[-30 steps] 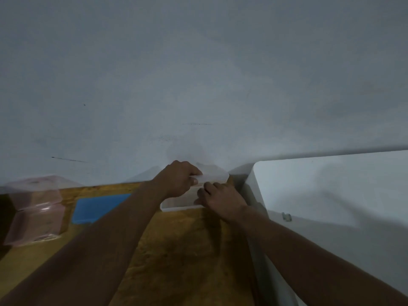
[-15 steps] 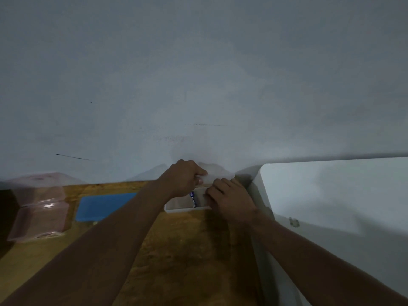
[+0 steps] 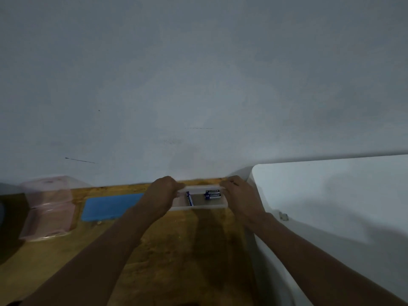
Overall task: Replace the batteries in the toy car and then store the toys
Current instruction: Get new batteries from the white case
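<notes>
At eight o'clock we see stacked pink boxes point(image 3: 47, 208), then a blue mat point(image 3: 110, 206) flat on the wooden surface point(image 3: 176, 250). At six o'clock the left hand point(image 3: 164, 191) curls its fingers round the left end of a shallow white tray point(image 3: 198, 208). Inside lie blue batteries point(image 3: 213, 194), one alone and two side by side at the tray's one o'clock corner. The right hand point(image 3: 239, 195) grips the right end, fingers curled. A white cabinet point(image 3: 331, 195) fills four o'clock.
</notes>
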`<state>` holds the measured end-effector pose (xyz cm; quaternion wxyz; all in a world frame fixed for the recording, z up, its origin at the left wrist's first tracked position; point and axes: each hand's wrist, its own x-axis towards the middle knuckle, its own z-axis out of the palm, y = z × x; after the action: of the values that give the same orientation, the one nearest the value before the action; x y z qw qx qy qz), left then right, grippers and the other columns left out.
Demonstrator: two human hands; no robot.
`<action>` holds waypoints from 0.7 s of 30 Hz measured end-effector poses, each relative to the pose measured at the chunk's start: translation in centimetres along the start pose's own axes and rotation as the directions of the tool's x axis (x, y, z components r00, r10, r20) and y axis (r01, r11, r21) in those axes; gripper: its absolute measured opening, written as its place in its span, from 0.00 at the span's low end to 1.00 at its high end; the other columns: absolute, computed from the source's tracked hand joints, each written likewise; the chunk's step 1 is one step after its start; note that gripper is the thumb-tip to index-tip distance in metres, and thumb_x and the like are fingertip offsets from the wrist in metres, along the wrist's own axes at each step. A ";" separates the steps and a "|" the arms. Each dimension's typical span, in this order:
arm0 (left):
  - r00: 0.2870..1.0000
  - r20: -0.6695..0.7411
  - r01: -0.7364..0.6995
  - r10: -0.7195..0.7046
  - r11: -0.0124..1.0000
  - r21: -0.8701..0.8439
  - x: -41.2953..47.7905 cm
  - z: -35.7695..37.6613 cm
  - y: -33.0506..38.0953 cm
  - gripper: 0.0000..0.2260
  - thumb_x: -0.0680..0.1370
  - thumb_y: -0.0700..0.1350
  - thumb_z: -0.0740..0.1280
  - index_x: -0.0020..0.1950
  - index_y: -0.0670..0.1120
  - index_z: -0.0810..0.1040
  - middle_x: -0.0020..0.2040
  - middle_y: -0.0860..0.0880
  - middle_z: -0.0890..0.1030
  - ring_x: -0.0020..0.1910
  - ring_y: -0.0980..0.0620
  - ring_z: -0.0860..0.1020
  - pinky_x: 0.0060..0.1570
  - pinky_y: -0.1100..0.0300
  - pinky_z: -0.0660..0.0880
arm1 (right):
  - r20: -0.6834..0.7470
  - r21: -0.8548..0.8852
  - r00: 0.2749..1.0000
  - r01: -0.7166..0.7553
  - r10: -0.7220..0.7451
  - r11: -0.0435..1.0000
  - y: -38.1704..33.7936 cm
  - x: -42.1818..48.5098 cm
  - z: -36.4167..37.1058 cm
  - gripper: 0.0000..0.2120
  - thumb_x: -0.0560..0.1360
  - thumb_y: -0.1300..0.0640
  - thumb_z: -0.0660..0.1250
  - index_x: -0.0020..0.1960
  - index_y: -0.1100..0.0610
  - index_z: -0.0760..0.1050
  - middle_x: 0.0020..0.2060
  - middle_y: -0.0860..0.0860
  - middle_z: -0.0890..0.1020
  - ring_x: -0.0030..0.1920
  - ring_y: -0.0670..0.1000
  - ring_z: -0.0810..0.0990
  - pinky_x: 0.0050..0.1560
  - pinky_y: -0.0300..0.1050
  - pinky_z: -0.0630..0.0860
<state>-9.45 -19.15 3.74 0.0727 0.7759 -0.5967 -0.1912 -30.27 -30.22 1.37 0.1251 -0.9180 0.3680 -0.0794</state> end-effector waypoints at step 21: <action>0.988 -0.145 0.057 -0.044 0.994 0.092 -3.9 3.6 -1.0 0.09 0.76 0.39 0.68 0.56 0.42 0.80 0.56 0.45 0.80 0.55 0.46 0.79 0.57 0.56 0.77 | 0.194 0.005 0.981 -0.004 0.003 1.000 0.5 -2.1 1.1 0.15 0.79 0.57 0.63 0.65 0.56 0.74 0.67 0.53 0.74 0.63 0.54 0.76 0.69 0.48 0.70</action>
<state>-10.75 -14.69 0.90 0.0730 0.8051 -0.5786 -0.1082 -31.83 -28.93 0.02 0.1630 -0.9203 0.3556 0.0099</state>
